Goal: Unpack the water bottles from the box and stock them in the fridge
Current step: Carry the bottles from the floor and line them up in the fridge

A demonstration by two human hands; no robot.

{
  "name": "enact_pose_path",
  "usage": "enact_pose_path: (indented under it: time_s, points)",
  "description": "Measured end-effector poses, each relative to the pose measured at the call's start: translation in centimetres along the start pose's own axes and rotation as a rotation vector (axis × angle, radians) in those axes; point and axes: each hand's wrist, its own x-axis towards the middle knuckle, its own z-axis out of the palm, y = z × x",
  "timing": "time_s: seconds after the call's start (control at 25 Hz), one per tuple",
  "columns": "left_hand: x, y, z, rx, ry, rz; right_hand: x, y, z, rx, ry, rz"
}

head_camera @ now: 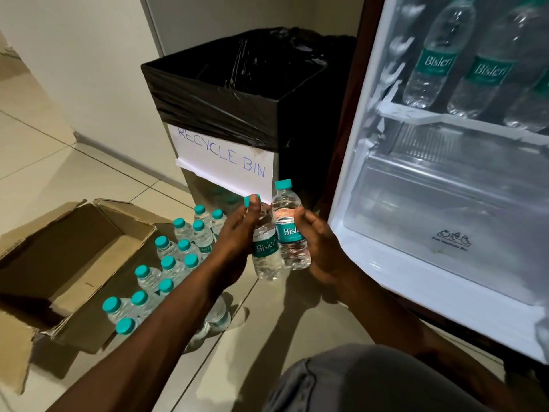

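Note:
Two small clear water bottles with teal caps and green labels are held side by side above the floor, in front of the open fridge (439, 173). My left hand (237, 233) grips the left bottle (266, 251), its thumb over the cap. My right hand (320, 245) holds the right bottle (289, 233) from the right side. Several more small bottles (178, 257) stand on the floor beside the opened cardboard box (74, 254), which looks empty. Larger bottles (430, 55) lie on the fridge's upper shelf.
A bin lined with a black bag (237, 93) and labelled "RECYCLE BIN" stands between the wall and the fridge. A clear crisper drawer (445, 209) fills the fridge's bottom. My knee in grey cloth (371, 379) is at the lower edge. The floor is tiled.

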Motion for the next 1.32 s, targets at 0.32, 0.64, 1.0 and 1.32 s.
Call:
enact_pose_path:
  time_s: [0.32, 0.64, 1.0, 1.32]
  points:
    - [-1.4, 4.8, 1.3, -0.164, -0.166, -0.105, -5.4, -6.8, 0.2, 0.022, 0.015, -0.045]
    - [-2.9, 9.9, 3.0, -0.171, -0.423, 0.040, -9.7, -13.6, -1.0, 0.011, 0.024, -0.253]
    - [-3.6, 19.3, 9.1, 0.144, -0.598, 0.354, -13.9, -23.3, -3.4, -0.178, 0.103, -0.508]
    - [-2.2, 26.3, 16.6, 0.533, -0.556, 0.730, -16.8, -34.1, -6.9, -0.683, 0.198, -0.632]
